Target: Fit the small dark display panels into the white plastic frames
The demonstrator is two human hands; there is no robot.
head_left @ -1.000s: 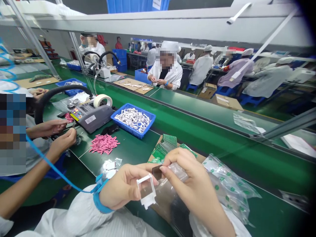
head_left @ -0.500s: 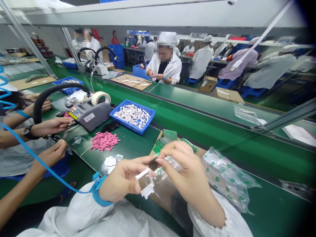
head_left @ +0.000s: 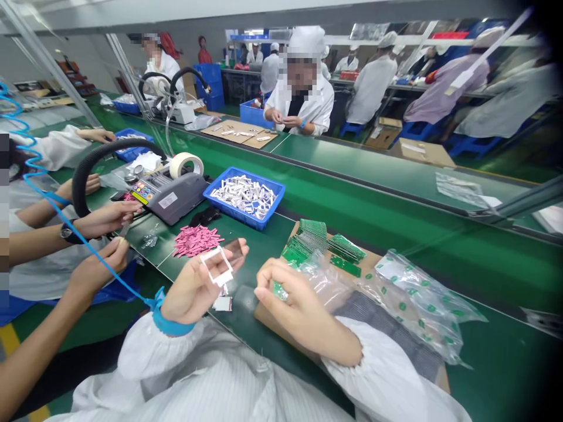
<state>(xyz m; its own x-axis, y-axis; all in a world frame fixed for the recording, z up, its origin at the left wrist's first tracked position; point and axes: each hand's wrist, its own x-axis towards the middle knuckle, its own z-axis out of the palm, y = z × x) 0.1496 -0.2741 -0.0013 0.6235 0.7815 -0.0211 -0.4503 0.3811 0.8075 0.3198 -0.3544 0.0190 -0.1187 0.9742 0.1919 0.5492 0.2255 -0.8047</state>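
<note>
My left hand [head_left: 193,287] is raised over the bench edge, its fingers pinching a small white plastic frame [head_left: 216,265] together with a dark square piece [head_left: 235,249]. My right hand [head_left: 292,296] rests lower on the cardboard sheet [head_left: 373,261], fingers curled on a small green circuit board [head_left: 278,289] beside a clear plastic bag [head_left: 321,281]. A pile of green circuit boards [head_left: 323,243] lies just beyond it. A blue wrist strap [head_left: 169,323] with a coiled blue cord circles my left wrist.
Pink pieces [head_left: 196,240] lie on the green bench; behind them sit a blue tray of white parts [head_left: 246,196] and a grey tape dispenser [head_left: 169,196]. A neighbour's hands [head_left: 101,240] work at my left. Printed plastic bags [head_left: 422,299] lie at right. Other workers sit across the conveyor.
My hands have separated: the left rose and moved left with the white frame and dark piece, the right dropped to the green boards. The view tilted down.
</note>
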